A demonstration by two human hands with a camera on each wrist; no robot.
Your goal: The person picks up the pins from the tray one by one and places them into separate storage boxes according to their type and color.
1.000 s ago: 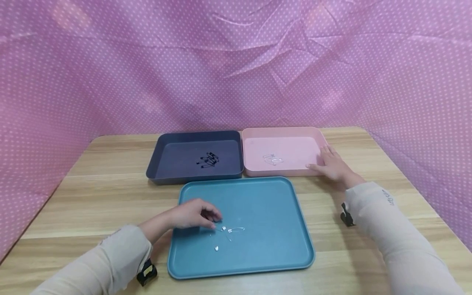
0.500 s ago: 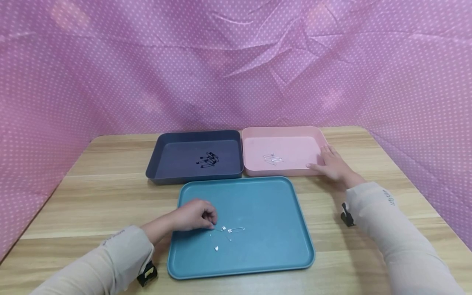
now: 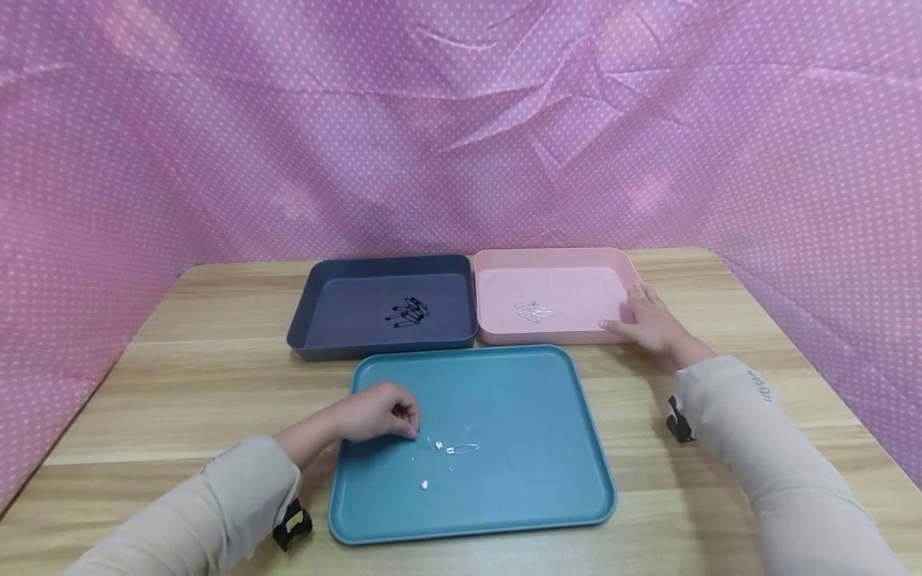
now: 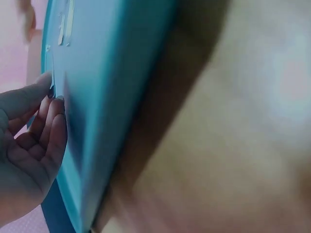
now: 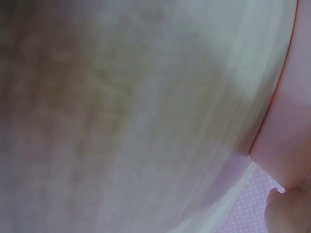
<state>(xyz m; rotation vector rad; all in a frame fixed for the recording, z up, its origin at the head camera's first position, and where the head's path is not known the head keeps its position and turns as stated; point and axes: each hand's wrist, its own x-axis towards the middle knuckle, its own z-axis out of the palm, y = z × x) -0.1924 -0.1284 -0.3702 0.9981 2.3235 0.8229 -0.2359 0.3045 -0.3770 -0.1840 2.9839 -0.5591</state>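
Just right of the left hand's (image 3: 374, 416) fingers (image 3: 409, 426) lie silver safety pins (image 3: 450, 450).

Sitting on the wooden table (image 3: 216, 368): three trays — one teal tray (image 3: 533, 480), one navy tray (image 3: 317, 308), one pink tray (image 3: 555, 258). Lying on the teal one: about three silver safety pins (image 3: 461, 448). Clustering elsewhere — black pins (image 3: 406, 312) and clear pins (image 3: 533, 310), too small to count.

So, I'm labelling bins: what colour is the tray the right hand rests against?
Pink tray, touched by the right hand; clearest in the head view.
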